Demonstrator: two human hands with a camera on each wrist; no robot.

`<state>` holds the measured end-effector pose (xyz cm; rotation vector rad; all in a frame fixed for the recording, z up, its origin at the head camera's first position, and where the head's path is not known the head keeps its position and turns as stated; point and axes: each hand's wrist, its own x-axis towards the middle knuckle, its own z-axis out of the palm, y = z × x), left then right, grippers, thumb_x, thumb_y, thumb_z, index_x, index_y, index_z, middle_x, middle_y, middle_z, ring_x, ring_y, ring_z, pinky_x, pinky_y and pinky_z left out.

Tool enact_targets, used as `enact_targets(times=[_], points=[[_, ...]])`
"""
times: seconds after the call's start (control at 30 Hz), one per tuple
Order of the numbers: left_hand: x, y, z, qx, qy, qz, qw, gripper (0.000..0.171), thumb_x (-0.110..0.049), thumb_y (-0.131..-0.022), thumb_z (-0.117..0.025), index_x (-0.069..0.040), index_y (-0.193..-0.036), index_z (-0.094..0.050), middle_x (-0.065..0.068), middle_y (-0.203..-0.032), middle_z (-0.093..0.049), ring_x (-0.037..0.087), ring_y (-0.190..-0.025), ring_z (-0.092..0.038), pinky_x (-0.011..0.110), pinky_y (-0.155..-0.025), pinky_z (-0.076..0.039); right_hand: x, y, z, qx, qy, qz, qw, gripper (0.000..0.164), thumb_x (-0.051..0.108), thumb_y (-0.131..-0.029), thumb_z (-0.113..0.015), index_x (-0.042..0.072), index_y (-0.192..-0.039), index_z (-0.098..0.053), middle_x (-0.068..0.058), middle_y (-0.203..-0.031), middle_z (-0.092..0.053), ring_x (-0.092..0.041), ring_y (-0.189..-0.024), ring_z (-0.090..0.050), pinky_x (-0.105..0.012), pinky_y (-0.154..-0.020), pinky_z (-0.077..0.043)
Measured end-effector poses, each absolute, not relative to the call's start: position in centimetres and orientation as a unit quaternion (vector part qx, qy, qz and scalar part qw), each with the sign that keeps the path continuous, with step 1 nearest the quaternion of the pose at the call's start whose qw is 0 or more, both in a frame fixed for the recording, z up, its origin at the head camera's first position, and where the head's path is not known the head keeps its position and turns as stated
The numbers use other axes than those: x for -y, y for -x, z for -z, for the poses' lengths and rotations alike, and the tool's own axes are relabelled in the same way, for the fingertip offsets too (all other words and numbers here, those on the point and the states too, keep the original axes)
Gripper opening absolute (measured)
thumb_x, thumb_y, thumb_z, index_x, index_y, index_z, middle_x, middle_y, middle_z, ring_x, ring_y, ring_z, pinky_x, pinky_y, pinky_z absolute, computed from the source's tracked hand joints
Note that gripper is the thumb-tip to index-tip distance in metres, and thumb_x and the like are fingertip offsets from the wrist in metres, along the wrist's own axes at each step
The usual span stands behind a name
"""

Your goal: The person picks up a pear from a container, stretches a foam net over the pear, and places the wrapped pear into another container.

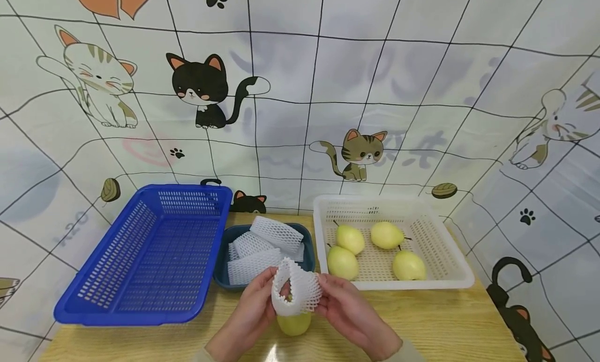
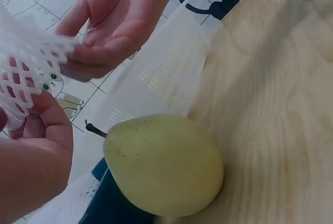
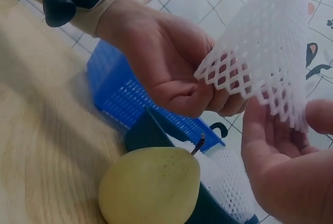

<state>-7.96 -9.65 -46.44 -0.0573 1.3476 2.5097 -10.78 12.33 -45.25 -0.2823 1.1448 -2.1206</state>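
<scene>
Both hands hold a white foam net sleeve (image 1: 307, 291) by its edge, its mouth spread. On one side the left hand (image 1: 255, 302) pinches the mesh between thumb and fingers. The right hand (image 1: 344, 307) grips the opposite side, thumb outside the mesh, as the right wrist view shows. Below the sleeve a yellow-green pear (image 1: 294, 324) stands on the wooden table, its upper part hidden in the head view. Both wrist views show this pear (image 2: 164, 166) with its dark stem upward, apart from the hands.
A dark teal basket (image 1: 307, 247) with several more foam net sleeves (image 1: 255, 265) stands just beyond the hands. At the left is a blue basket (image 1: 154, 258). A white basket (image 1: 445, 247) at the right holds several pears (image 1: 386, 235). A cat-patterned sheet (image 1: 290, 117) backs the table (image 1: 436, 320).
</scene>
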Motion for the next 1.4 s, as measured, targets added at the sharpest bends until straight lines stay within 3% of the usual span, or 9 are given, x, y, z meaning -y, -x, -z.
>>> enact_targets(times=[0.27,0.5,0.83,1.07,1.23,1.4], points=[[10.6,6.7,47.8,-0.485,0.035,-0.856,0.175,0.010,-0.020,-0.112,-0.043,-0.013,-0.113,-0.050,-0.003,-0.092,-0.056,0.005,-0.079,-0.056,0.021,-0.068,-0.049,-12.2,9.9,46.9,-0.471,0.108,0.791,0.375,0.022,0.022,-0.113,-0.044,0.009,-0.119,-0.062,-0.001,-0.111,-0.068,-0.010,-0.099,-0.066,-0.027,-0.089,-0.054],[10.8,6.0,49.3,-0.478,0.040,-0.856,0.193,0.010,-0.021,-0.111,-0.044,-0.018,-0.105,-0.051,-0.004,-0.088,-0.060,0.005,-0.074,-0.064,0.025,-0.069,-0.054,-12.1,9.6,48.5,-0.486,0.105,0.783,0.374,0.023,0.024,-0.112,-0.045,0.011,-0.118,-0.062,-0.001,-0.110,-0.070,-0.010,-0.099,-0.067,-0.028,-0.087,-0.055],[10.5,5.8,51.1,-0.537,0.101,-0.821,0.169,0.009,-0.020,-0.107,-0.050,-0.016,-0.103,-0.057,-0.003,-0.089,-0.064,0.008,-0.073,-0.066,0.025,-0.065,-0.054,-11.9,10.0,50.2,-0.528,0.049,0.766,0.363,0.017,0.024,-0.110,-0.050,0.011,-0.112,-0.060,-0.001,-0.105,-0.067,-0.010,-0.095,-0.065,-0.026,-0.081,-0.056],[10.4,6.2,51.9,-0.584,0.106,-0.794,0.132,0.025,-0.019,-0.107,-0.052,0.005,-0.112,-0.052,-0.003,-0.089,-0.059,0.012,-0.074,-0.057,0.026,-0.062,-0.048,-11.9,10.7,51.4,-0.555,0.010,0.757,0.346,0.021,0.027,-0.109,-0.053,0.007,-0.115,-0.058,-0.002,-0.102,-0.065,-0.011,-0.091,-0.064,-0.027,-0.079,-0.055],[10.5,6.4,52.5,-0.613,0.115,-0.773,0.115,0.012,-0.015,-0.105,-0.053,-0.004,-0.106,-0.059,-0.004,-0.095,-0.061,0.013,-0.081,-0.058,0.029,-0.067,-0.049,-11.8,11.0,51.8,-0.569,0.007,0.746,0.346,0.028,0.028,-0.108,-0.056,0.004,-0.120,-0.055,-0.003,-0.100,-0.065,-0.011,-0.086,-0.066,-0.027,-0.075,-0.056],[10.6,6.8,53.0,-0.639,0.118,-0.754,0.100,0.013,-0.014,-0.103,-0.055,-0.002,-0.105,-0.060,-0.003,-0.099,-0.062,0.013,-0.089,-0.058,0.030,-0.076,-0.049,-11.7,11.4,52.1,-0.592,0.005,0.730,0.342,0.033,0.031,-0.107,-0.057,0.002,-0.123,-0.054,-0.003,-0.099,-0.067,-0.011,-0.082,-0.068,-0.027,-0.072,-0.057]])
